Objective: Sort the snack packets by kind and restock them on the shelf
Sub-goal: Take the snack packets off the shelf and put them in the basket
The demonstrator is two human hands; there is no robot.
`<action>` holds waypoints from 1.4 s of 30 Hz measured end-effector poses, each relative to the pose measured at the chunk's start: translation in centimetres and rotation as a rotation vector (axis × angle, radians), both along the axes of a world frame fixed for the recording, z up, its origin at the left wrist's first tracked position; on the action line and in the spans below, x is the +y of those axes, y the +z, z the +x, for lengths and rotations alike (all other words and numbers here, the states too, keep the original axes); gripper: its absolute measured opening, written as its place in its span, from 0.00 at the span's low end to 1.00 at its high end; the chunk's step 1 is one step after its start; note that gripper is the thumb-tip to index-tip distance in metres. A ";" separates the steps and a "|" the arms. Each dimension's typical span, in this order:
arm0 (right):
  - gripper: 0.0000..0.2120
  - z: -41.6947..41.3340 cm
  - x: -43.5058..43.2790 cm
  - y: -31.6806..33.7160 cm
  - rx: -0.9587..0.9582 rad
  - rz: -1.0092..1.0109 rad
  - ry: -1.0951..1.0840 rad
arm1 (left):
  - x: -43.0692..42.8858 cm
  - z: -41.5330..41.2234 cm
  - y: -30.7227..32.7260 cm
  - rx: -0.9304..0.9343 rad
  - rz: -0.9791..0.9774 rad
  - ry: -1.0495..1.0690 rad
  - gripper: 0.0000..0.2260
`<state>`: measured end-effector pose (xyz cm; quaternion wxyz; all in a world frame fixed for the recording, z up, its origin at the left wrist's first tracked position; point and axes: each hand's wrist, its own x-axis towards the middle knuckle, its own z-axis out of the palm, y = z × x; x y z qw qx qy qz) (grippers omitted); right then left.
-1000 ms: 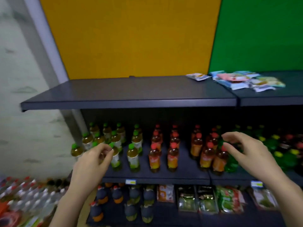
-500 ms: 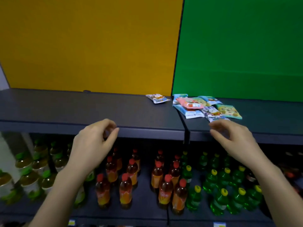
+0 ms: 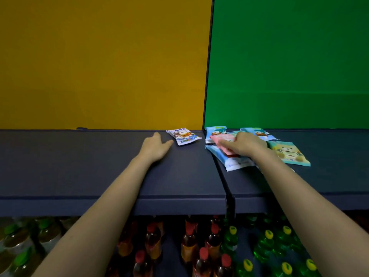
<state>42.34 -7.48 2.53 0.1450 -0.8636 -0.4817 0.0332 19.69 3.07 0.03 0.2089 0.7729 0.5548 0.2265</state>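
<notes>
On the dark top shelf (image 3: 79, 160) a heap of snack packets lies at the right of the seam. My right hand (image 3: 244, 145) rests on the heap and grips a pink packet (image 3: 221, 139) at its top. Under it lies a light blue packet (image 3: 229, 160), with blue packets (image 3: 214, 131) behind and a yellow-teal packet (image 3: 289, 153) to the right. One white and blue packet (image 3: 183, 136) lies alone left of the seam. My left hand (image 3: 154, 145) lies flat on the shelf just left of it, fingers straight, not touching it.
A yellow back panel (image 3: 99, 62) and a green back panel (image 3: 289, 62) rise behind the shelf. Below the shelf's front edge stand rows of red-capped bottles (image 3: 201, 254), green bottles with yellow caps (image 3: 267, 236) and green-capped bottles (image 3: 18, 234).
Both hands rose from in front of the bottle shelf to the top shelf. The left now lies flat by the lone packet; the right has closed on the pink packet.
</notes>
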 end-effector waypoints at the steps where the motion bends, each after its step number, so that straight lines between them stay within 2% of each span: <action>1: 0.34 0.2 0.5 -0.2 0.013 -0.008 -0.001 | 0.9 0.6 -0.1 -0.016 -0.046 0.010 0.31; 4: 0.27 0.8 1.2 -0.3 0.089 0.013 0.001 | 2.8 2.4 -0.1 -0.055 -0.132 0.025 0.34; 7: 0.25 1.5 1.4 0.0 0.111 0.079 -0.020 | 3.9 4.7 0.1 -0.144 -0.134 0.053 0.34; 9: 0.25 2.0 1.4 0.1 0.133 0.175 -0.032 | 4.4 6.2 0.0 -0.151 -0.088 0.092 0.37; 12: 0.25 2.7 1.0 0.2 0.246 0.328 -0.026 | 5.3 8.0 -0.1 -0.123 -0.075 0.125 0.43; 14: 0.22 3.0 0.5 -0.1 0.387 0.407 -0.016 | 6.3 8.6 -0.2 -0.142 -0.127 0.136 0.42; 17: 0.15 3.1 -0.1 -0.6 0.562 0.467 0.031 | 7.5 8.1 -0.4 -0.258 -0.205 0.060 0.31; 20: 0.05 2.5 -0.9 -0.4 0.686 0.500 0.083 | 7.1 7.1 -0.4 -0.493 -0.250 -0.052 0.18; 25: 0.04 0.6 -2.8 0.1 0.898 0.524 0.141 | 3.3 4.8 1.4 -0.773 -0.292 -0.139 0.09; 31: 0.02 -4.7 -5.0 1.0 1.013 0.548 0.360 | -5.1 -3.6 4.0 -0.994 -0.229 -0.043 0.04; 33: 0.05 -7.7 -5.4 1.1 1.050 0.514 0.456 | -8.6 -7.9 3.4 -1.037 -0.154 0.022 0.04; 38: 0.14 -18.1 -6.6 -0.6 1.174 0.349 0.689 | -17.7 -18.9 -0.1 -1.095 0.059 0.318 0.02; 42: 0.13 -28.3 -8.5 -3.4 1.267 0.137 0.885 | -24.6 -27.7 -4.3 -1.088 0.157 0.540 0.02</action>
